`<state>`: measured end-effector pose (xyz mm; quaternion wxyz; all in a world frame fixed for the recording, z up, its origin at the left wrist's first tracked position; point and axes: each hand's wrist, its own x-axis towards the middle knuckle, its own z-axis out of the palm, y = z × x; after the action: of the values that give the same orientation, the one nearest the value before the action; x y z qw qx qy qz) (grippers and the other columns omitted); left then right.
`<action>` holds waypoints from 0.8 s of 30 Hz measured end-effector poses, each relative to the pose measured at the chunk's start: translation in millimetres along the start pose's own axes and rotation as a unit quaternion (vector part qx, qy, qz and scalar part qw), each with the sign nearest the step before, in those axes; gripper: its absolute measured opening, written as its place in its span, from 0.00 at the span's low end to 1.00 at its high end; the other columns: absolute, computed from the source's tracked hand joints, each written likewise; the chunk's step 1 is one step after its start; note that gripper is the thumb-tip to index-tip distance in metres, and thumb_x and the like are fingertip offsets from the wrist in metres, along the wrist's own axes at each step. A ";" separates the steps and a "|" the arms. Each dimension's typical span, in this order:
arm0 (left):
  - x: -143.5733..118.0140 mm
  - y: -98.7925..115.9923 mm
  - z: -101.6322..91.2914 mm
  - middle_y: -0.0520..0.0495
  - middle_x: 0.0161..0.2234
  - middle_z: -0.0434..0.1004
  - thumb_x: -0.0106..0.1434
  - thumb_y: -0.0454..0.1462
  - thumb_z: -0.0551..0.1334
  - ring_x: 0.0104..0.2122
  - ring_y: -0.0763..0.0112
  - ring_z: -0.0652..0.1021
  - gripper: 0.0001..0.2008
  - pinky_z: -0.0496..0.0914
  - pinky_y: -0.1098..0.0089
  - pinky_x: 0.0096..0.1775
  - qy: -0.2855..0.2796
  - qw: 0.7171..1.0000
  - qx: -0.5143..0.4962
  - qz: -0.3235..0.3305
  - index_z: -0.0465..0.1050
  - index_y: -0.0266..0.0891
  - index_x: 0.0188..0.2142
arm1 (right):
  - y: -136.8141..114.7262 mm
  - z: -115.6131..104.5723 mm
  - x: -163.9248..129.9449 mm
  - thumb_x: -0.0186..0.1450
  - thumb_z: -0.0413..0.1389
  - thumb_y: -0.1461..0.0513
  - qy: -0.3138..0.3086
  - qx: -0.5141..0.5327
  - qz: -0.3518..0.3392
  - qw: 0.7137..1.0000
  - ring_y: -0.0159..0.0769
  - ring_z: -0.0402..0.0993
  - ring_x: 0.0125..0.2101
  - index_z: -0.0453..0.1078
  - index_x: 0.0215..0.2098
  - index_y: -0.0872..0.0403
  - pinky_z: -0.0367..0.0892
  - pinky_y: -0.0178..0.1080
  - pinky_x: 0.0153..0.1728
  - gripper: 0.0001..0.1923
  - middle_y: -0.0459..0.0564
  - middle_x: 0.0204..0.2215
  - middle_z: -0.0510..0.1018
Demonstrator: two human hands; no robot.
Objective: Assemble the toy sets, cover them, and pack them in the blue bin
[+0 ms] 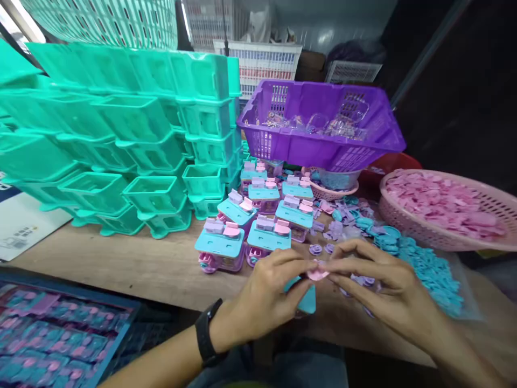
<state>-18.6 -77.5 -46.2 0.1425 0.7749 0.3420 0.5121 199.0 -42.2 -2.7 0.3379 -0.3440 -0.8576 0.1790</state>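
Between the fingertips of my left hand (278,291) and my right hand (375,285) sits a small pink plastic piece (318,272), pinched from both sides. Its exact shape is partly covered by fingers. Just under my left fingers lies a toy with a turquoise top (307,302), mostly hidden by that hand. Beyond my hands stand several small toy boxes (220,242) with turquoise tops, purple bodies and pink and lilac pieces upright on them. Small purple parts (315,249) are scattered near my right fingertips.
Green bins (157,194) are stacked at the left. A purple crate (299,148) of wrapped parts stands at the back. Right of it is a pink basket (436,231) of pink pieces, with a turquoise parts pile (432,275) in front. A blue tray (117,339) holds toys lower left.
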 end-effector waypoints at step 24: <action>-28.5 -8.1 8.0 0.47 0.47 0.82 0.70 0.26 0.57 0.50 0.61 0.75 0.15 0.57 0.54 0.52 -0.094 0.965 0.245 0.031 0.73 0.37 0.53 | 10.2 40.3 9.8 0.73 0.54 0.64 -0.080 -0.092 -0.021 0.992 0.40 0.75 0.36 0.73 0.45 0.53 0.68 0.40 0.36 0.06 0.51 0.35 0.79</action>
<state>-21.6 -89.8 -74.2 -0.0362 0.8407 0.4182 0.3420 170.2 -31.1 -32.3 0.2386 -0.3401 -0.9017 0.1196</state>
